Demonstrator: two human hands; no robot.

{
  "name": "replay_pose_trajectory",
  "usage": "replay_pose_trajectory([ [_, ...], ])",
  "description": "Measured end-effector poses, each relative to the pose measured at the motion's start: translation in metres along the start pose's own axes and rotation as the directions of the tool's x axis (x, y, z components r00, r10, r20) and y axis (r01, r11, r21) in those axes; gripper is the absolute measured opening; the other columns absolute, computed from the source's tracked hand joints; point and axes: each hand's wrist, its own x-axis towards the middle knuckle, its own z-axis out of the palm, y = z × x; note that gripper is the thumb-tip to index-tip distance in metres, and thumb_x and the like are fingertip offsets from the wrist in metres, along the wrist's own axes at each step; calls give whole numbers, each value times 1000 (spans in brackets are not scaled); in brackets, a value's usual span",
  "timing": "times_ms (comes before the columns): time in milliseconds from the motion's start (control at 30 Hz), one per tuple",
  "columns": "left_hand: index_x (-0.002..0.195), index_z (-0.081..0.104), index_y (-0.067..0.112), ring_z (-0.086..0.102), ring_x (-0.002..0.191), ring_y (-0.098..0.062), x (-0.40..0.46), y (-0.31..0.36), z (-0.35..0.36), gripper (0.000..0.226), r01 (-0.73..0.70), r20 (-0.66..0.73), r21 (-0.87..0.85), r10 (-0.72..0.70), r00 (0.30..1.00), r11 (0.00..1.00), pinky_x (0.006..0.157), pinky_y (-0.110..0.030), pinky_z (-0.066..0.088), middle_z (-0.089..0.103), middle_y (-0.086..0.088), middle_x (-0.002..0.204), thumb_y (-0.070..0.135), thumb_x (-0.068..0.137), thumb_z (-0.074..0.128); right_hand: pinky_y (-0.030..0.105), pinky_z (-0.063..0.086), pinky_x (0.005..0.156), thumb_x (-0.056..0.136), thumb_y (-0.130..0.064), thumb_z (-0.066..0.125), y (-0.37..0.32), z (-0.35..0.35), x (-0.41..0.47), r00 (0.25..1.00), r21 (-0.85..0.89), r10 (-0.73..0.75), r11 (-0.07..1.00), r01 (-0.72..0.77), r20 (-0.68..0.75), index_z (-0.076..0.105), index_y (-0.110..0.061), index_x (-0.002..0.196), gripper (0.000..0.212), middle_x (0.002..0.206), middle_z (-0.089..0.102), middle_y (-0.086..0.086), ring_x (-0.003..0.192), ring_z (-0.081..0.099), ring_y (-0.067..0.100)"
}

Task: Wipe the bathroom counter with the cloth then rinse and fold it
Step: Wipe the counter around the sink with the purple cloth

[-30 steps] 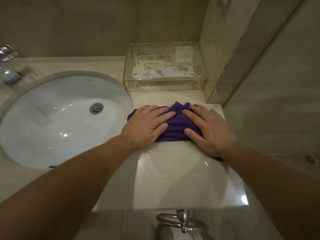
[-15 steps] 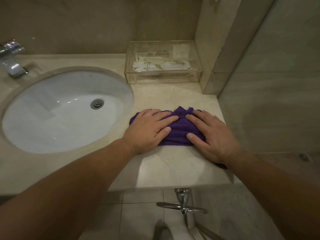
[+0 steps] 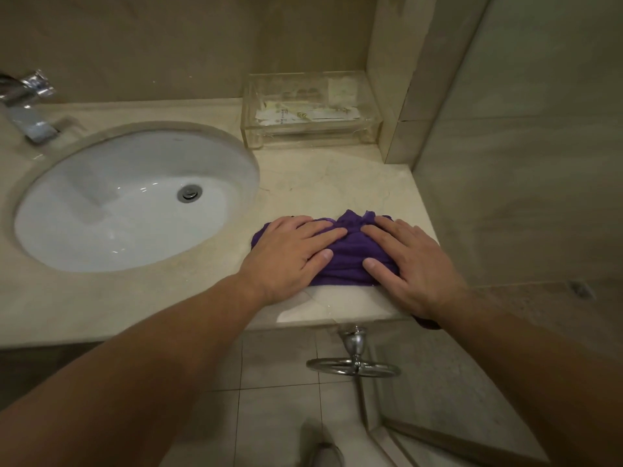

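Pressing my left hand (image 3: 290,254) and right hand (image 3: 409,264) flat, fingers spread, on the bunched purple cloth (image 3: 347,257) near the counter (image 3: 320,183) front edge.

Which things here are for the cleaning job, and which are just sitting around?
For the job:
- purple cloth, under both hands
- left hand
- right hand
- counter
- sink and tap, for rinsing

Just there:
- clear box with packets, by the wall
- metal ring under the counter's edge
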Motion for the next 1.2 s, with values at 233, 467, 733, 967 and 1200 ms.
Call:
replay_pose_trajectory([
  [233, 149, 39, 41, 39, 137, -18, -15, 10, 4, 57, -1, 8, 1, 1, 1000, 1000, 117, -39, 23, 45, 14, 152, 53, 99, 16, 47, 26, 120, 96, -65, 28, -8, 1, -20, 1000, 3, 15, 1000, -15, -19, 40, -33, 151, 64, 160, 37, -2, 146, 33, 23],
  [467, 149, 41, 42, 39, 137, -16, -28, 17, 4, 60, 10, 2, -24, -10, 1000, 1000, 117, -38, 22, 47, 14, 151, 55, 97, 13, 44, 23, 122, 96, -65, 27, -19, 3, -33, 998, 15, 43, 999, -42, -42, 43, -32, 149, 64, 156, 41, -3, 146, 32, 21],
  [733, 147, 44, 39, 43, 135, -17, -41, 23, 6, 58, -8, -8, -36, 8, 1000, 999, 116, -40, 27, 51, 12, 148, 54, 98, 17, 43, 22, 123, 94, -66, 29, -28, 5, -48, 997, 19, 61, 998, -60, -45, 43, -32, 148, 66, 155, 43, -4, 147, 31, 21],
  [967, 148, 41, 42, 40, 137, -16, -56, 27, 9, 61, -18, -1, -31, 18, 1000, 999, 118, -39, 24, 48, 13, 150, 64, 94, 26, 48, 26, 121, 85, -77, 39, -30, 10, -62, 999, -17, 22, 1000, -23, -37, 42, -29, 149, 80, 155, 43, 0, 146, 32, 24],
  [1200, 148, 40, 42, 41, 136, -18, -65, 31, 12, 74, -36, -18, -14, 36, 999, 999, 116, -40, 26, 48, 14, 149, 74, 81, 44, 50, 23, 122, 86, -71, 42, -37, 16, -75, 995, 39, 44, 998, -41, -88, 45, -27, 148, 76, 154, 46, 1, 146, 33, 29],
])
